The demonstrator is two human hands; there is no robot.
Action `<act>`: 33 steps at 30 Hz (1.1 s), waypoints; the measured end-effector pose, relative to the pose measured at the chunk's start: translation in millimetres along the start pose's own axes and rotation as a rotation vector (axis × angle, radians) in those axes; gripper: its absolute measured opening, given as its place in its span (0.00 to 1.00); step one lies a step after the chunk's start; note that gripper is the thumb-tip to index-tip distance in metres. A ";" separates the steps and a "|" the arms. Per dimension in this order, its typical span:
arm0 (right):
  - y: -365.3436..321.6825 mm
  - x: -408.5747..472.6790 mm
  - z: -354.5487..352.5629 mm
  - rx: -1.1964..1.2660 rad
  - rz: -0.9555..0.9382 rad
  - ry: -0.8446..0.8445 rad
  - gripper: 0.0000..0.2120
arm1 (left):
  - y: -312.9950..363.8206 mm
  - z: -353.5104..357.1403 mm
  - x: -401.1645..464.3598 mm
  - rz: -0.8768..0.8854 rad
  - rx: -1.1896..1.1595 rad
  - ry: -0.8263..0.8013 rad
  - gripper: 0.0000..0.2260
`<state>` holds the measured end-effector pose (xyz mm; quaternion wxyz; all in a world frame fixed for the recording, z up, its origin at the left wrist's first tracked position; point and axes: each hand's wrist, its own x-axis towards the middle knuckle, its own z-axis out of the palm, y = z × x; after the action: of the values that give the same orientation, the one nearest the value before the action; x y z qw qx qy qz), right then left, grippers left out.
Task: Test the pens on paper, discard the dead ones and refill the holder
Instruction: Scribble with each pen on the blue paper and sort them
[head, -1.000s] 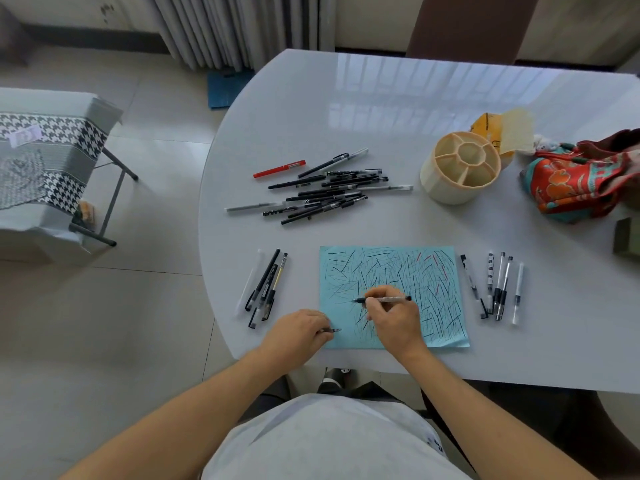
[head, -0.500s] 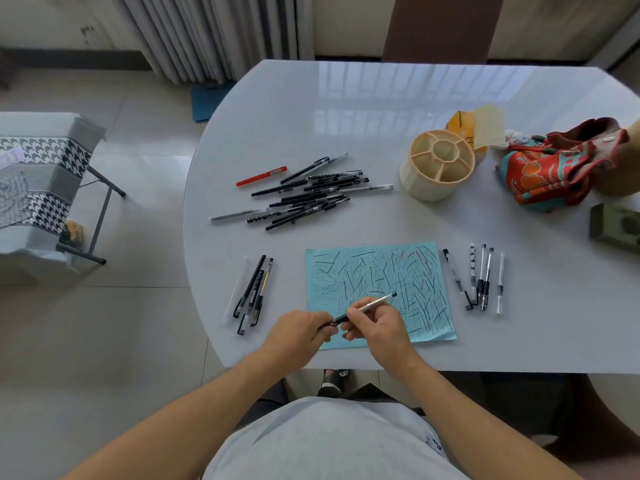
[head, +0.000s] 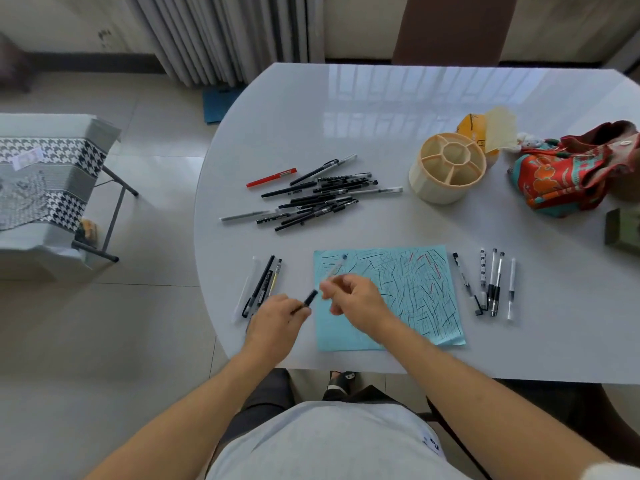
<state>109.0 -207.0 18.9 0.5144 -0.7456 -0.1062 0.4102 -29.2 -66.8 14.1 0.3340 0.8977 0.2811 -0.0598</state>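
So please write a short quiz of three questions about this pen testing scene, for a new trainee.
1. True or false: the pen holder already has pens in it.
2. What does the left hand hold?
A. a red pen
B. a black cap
C. the paper
3. Fill in: the right hand holds a pen over the blue ____.

Key:
1. False; its compartments look empty, and the untested pile of pens lies on the table.
2. B, the black cap.
3. Paper; the pen is blurred, and its tip cannot be made out.
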 end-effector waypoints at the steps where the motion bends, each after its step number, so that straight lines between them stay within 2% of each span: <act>1: -7.1 13.0 -1.4 -0.020 -0.015 0.023 0.12 | -8.8 -7.0 2.3 -0.067 -0.028 0.044 0.10; 3: -21.5 43.5 -6.5 -0.130 -0.074 0.142 0.10 | -30.3 -21.3 6.2 -0.192 -0.058 0.104 0.13; 6: -41.9 91.5 -15.8 -0.487 -0.203 0.277 0.11 | -62.3 -38.9 9.6 -0.317 -0.053 0.154 0.14; 9: -56.5 130.5 -16.0 -0.782 -0.308 0.246 0.16 | -86.7 -46.5 13.1 -0.391 -0.052 0.172 0.03; 15: -61.7 166.5 8.2 -1.230 -0.439 0.107 0.16 | -109.0 -38.7 19.4 -0.431 -0.010 0.081 0.12; 21: -57.6 168.8 8.9 -1.367 -0.523 0.142 0.12 | -111.6 -35.4 16.1 -0.360 0.044 0.070 0.13; 24: -54.5 154.5 -4.0 -1.202 -0.474 0.144 0.12 | -106.7 -38.3 14.5 -0.306 0.070 0.123 0.14; 28: -48.3 104.5 -15.9 -0.662 -0.338 0.173 0.03 | -80.1 -35.9 17.8 -0.115 -0.021 0.198 0.11; 30: -40.2 71.1 -16.2 -0.319 -0.193 0.139 0.04 | -57.7 -29.5 20.6 -0.070 -0.146 0.126 0.10; 33: -18.9 22.8 -10.0 -0.009 -0.073 0.069 0.05 | -23.9 -14.1 21.8 -0.037 -0.383 -0.139 0.13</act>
<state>135.8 -192.1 24.9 0.5289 -0.7574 -0.1174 0.3646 -25.1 -32.9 5.0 0.5162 0.8060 0.2802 -0.0733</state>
